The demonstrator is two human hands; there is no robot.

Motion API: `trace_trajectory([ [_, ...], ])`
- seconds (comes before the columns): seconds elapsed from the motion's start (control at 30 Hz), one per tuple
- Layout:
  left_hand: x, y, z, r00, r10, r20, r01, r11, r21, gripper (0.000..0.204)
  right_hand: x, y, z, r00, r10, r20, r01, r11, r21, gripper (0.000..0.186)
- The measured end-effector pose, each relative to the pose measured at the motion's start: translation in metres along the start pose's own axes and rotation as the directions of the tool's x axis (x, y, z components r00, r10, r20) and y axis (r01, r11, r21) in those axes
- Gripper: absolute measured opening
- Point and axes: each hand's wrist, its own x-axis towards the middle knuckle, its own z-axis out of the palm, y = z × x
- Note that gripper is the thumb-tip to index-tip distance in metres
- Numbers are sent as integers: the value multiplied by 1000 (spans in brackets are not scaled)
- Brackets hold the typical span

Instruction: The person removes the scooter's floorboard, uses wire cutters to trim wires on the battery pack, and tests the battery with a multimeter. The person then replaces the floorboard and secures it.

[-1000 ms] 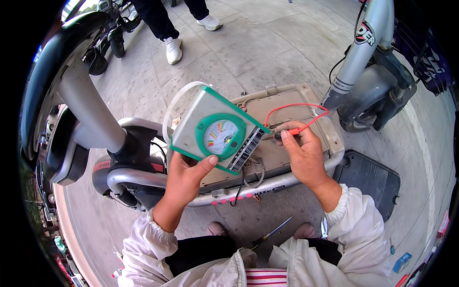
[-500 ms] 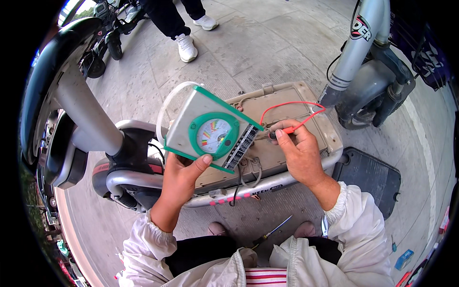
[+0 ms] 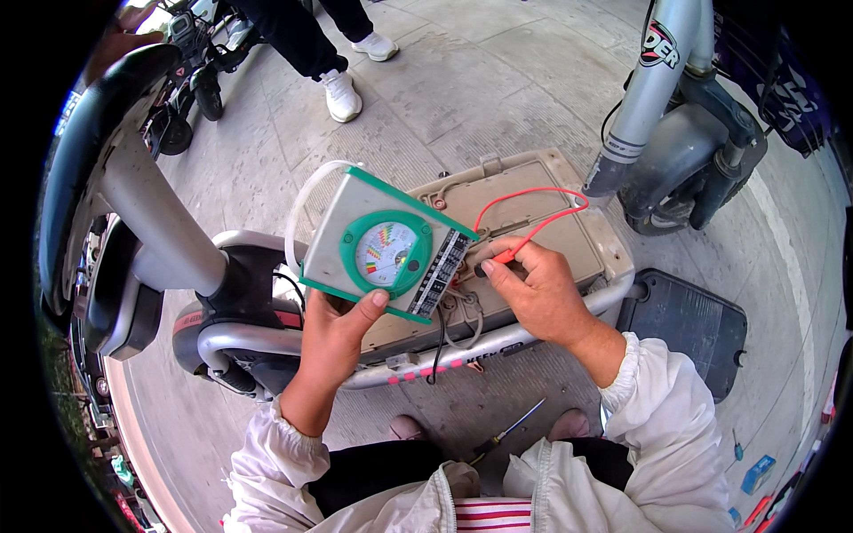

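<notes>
My left hand (image 3: 333, 338) holds up a grey meter with a green rim and a round dial (image 3: 384, 249), tilted, its face toward me. My right hand (image 3: 538, 289) pinches a red probe (image 3: 498, 258) near the meter's right edge; its red lead (image 3: 533, 200) loops over a beige battery box (image 3: 542, 209) set in the open footboard of a scooter. A black wire hangs below the meter. The probe tip is hidden by my fingers.
The scooter's silver frame rail (image 3: 462, 351) runs under my hands; its steering column (image 3: 151, 222) stands left. A black cover panel (image 3: 689, 329) lies on the pavement right, a screwdriver (image 3: 506, 435) by my knees. Another scooter's front wheel (image 3: 684, 160) is upper right. A person's white shoes (image 3: 342, 93) stand beyond.
The meter has shifted slightly left and up in my left hand. My right hand stays at the probe beside the meter.
</notes>
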Motion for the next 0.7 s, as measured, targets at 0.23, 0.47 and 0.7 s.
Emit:
trace_trajectory([
  [0.23,0,0,1,1000,6,-2,-6,1000,-4,67,3,3,3,990,-22,-139,18,999,-33,16],
  [0.47,1,4,2,1000,7,6,-7,1000,1,68,5,8,5,987,-111,-119,96,987,-129,17],
  [0.7,-1,1,0,1000,5,-4,-5,1000,20,69,0,-3,5,985,-170,-30,159,959,-236,14],
])
